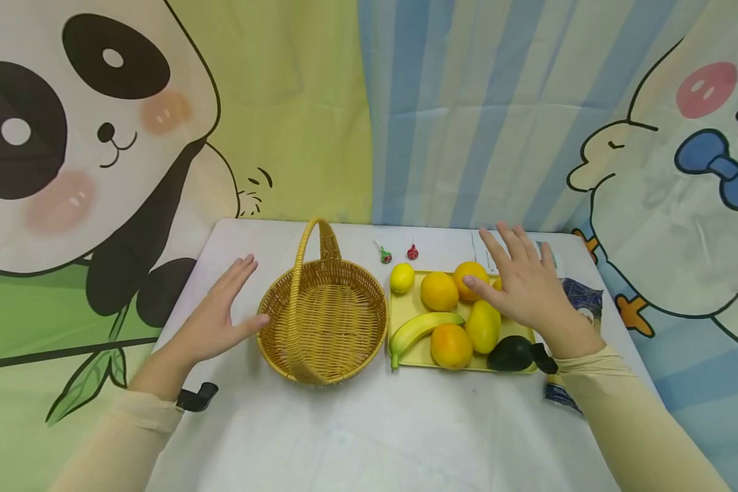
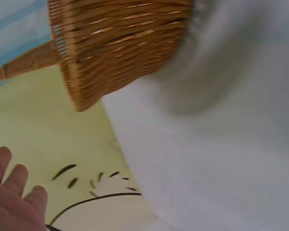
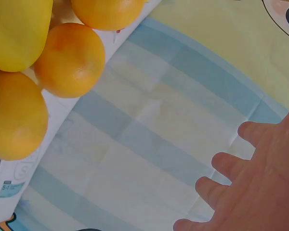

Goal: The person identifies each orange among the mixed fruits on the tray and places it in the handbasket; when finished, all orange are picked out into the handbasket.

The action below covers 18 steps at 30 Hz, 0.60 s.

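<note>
My left hand point(image 1: 218, 320) hovers just left of a round wicker basket point(image 1: 344, 328) with a tall handle, its fingers straight and holding nothing. In the left wrist view, fingers point(image 2: 17, 180) of that hand show at the lower left, apart from the basket. Over the right part of a yellow tray point(image 1: 413, 355) my right hand point(image 1: 523, 283) is spread, also holding nothing, and it hides some of the tray. On the tray lie a lemon point(image 1: 402, 278), a banana point(image 1: 421, 333), several oranges point(image 1: 439, 291), a yellow mango-like fruit point(image 1: 483, 326) and a dark green avocado point(image 1: 509, 354).
Two wrapped lollipops, one green point(image 1: 385, 255) and one red point(image 1: 412, 252), lie behind the tray. A dark blue packet point(image 1: 584, 301) sits at the right, partly under the right wrist. Behind the tray is a printed white sheet point(image 1: 482, 246). Printed curtains point(image 1: 295, 116) surround the white table point(image 1: 369, 437).
</note>
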Tool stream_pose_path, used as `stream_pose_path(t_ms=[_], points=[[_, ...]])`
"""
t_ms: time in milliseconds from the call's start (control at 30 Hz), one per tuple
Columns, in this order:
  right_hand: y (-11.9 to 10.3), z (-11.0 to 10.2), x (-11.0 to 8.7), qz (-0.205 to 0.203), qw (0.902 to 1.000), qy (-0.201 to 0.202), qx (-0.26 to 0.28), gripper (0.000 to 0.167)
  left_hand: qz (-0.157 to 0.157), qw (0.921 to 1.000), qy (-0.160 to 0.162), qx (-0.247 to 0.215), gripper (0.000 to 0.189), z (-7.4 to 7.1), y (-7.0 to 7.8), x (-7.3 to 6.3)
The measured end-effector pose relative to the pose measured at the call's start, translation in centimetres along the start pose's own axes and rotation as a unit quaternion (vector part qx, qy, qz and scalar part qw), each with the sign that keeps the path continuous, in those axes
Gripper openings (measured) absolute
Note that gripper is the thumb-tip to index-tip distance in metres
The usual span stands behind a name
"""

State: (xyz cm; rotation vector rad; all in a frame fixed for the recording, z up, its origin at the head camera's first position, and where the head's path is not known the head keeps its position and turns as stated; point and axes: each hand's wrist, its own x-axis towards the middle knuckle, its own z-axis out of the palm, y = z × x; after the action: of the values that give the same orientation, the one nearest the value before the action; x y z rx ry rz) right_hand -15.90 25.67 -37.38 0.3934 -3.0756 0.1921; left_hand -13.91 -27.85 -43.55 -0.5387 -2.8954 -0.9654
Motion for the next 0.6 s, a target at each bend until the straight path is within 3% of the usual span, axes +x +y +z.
stream_pose_path(t_ms=[300,600], points=[[0.0,0.5,-0.1,-0.009,0.9995,0.024,0.019,0.094,-0.014,0.9999,-0.004,-0.007,0.109,3.2,-3.0,-2.2],[-0.4,1.3,-0.3,-0.014,0.9979,0.037,0.053,0.091,-0.042,0.9989,-0.022,0.0,0.107,5.0,-4.2,-3.4]])
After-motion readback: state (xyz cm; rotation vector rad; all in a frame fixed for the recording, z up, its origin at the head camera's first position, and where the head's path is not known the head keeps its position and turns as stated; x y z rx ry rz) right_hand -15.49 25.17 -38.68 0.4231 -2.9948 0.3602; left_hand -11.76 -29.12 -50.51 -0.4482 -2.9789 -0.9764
